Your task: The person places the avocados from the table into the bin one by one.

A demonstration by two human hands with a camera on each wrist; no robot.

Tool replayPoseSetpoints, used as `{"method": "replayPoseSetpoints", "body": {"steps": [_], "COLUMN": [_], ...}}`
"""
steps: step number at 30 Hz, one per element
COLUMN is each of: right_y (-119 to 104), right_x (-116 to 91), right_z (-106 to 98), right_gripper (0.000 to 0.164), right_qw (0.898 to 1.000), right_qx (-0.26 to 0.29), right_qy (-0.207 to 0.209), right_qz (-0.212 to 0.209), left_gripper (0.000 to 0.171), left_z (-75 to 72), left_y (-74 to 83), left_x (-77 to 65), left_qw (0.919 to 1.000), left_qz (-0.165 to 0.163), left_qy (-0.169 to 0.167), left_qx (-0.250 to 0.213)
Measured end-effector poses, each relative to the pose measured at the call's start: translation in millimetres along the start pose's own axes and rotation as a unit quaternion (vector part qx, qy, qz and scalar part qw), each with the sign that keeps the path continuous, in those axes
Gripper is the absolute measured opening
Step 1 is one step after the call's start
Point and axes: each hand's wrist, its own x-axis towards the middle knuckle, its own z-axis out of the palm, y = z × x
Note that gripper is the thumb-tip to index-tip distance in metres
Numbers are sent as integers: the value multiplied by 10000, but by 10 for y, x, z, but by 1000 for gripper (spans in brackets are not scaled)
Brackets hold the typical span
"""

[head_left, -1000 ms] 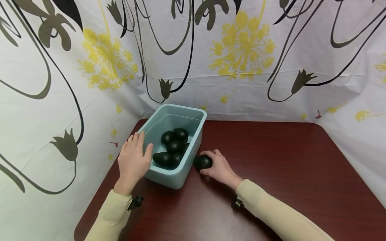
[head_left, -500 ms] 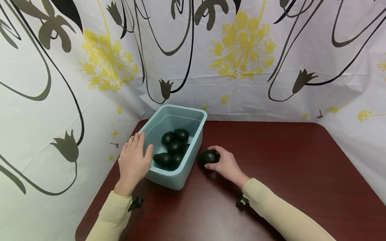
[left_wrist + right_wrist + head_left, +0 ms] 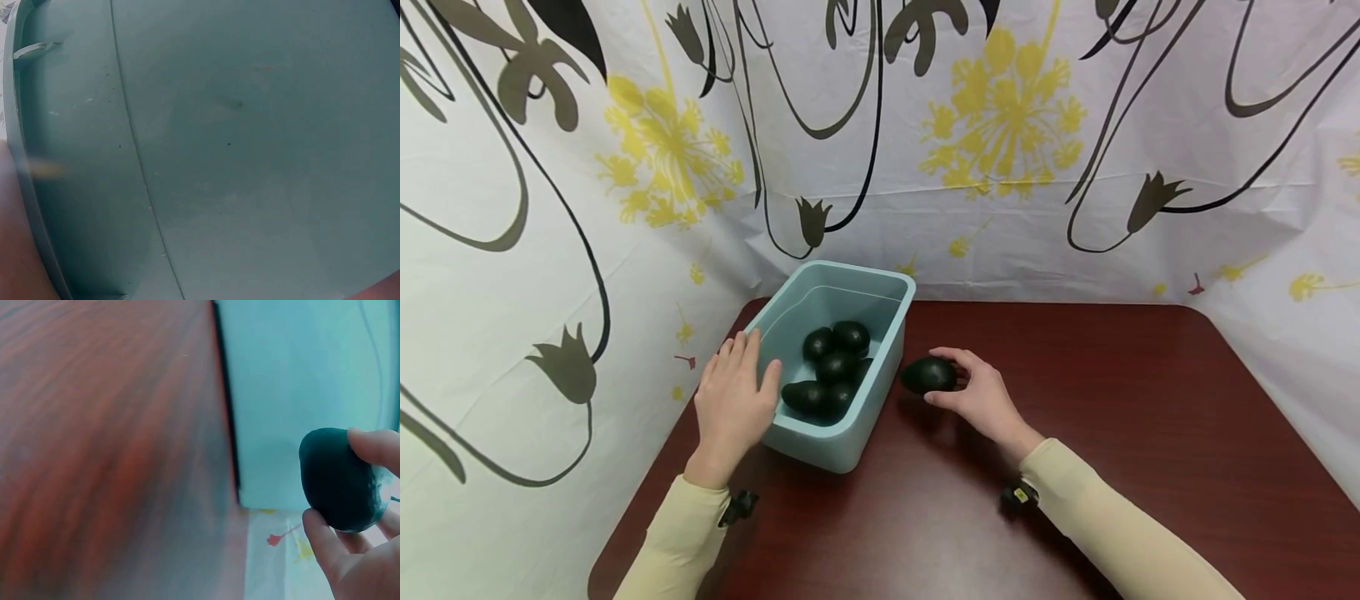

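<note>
In the head view my right hand [image 3: 985,404] grips a dark green avocado [image 3: 925,375] between thumb and fingers, beside the right wall of a light blue plastic bin [image 3: 812,447]. The right wrist view shows the thumb and fingertips around the same avocado [image 3: 334,478], with the bin's side [image 3: 269,412] behind it. Several more avocados [image 3: 835,367] lie inside the bin, mostly toward its near end. My left hand [image 3: 732,408] rests at the bin's left rim, fingers straight. Bin wall [image 3: 250,156] fills most of the left wrist view.
The bin stands at the left of a dark red-brown wooden table [image 3: 1097,417] with rounded corners. A white cloth [image 3: 1000,242] with yellow and grey flower prints hangs behind the table and along its sides.
My right hand has drawn the avocado a little to the right and away from me, widening the gap to the bin. The left hand and the bin have stayed in place.
</note>
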Motion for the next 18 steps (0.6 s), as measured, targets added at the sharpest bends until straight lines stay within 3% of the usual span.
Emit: {"method": "replayPoseSetpoints", "body": {"steps": [11,18], "right_y": [-179,-607], "right_x": [3,-32], "right_z": [-133,-236], "right_gripper": [66,62], "right_qw": [9994,9988], "right_qx": [287,387], "right_qy": [-177,-206], "right_qz": [-111,-203], "left_gripper": [64,64], "left_z": [-4,-2], "left_y": [-8,-1], "left_x": [-21,-24], "left_qw": [10000,10000], "left_qz": [26,39], "left_qy": [14,12], "left_qx": [-43,-25]}}
